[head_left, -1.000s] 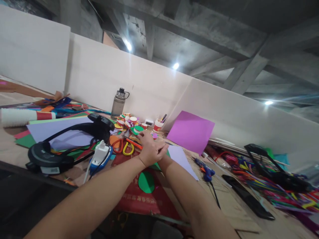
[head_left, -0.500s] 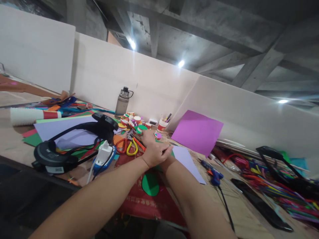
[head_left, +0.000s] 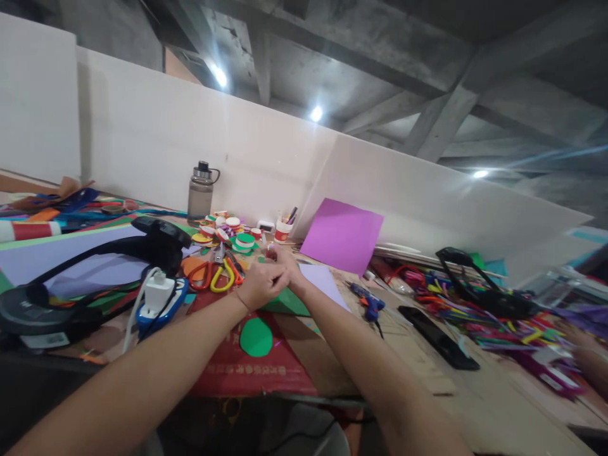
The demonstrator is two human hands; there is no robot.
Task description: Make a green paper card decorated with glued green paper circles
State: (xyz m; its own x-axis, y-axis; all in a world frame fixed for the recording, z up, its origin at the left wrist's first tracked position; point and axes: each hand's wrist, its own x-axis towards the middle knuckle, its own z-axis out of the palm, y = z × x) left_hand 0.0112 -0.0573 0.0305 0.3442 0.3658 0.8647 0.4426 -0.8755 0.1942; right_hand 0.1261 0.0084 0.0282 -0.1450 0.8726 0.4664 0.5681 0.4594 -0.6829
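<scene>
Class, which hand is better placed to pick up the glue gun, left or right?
Probably the right hand: the glue gun lies to its right, farther from the left hand.

- Wooden surface [head_left: 503, 411], bare toward its near right
- Grey water bottle [head_left: 200, 201], upright near the white panel, small red-and-white paper rounds [head_left: 221, 231] heaped just beside it
- Paper cup [head_left: 283, 232] of pens
- Black headset [head_left: 28, 313], beside a blue-and-white power strip [head_left: 162, 301]
- Red printed sheet [head_left: 256, 373] at the front edge
- Green sheet [head_left: 289, 303]
- Blue glue gun [head_left: 373, 307], left of a flat black device [head_left: 439, 339]
- Multicoloured craft stems [head_left: 456, 313], piled at right
</scene>
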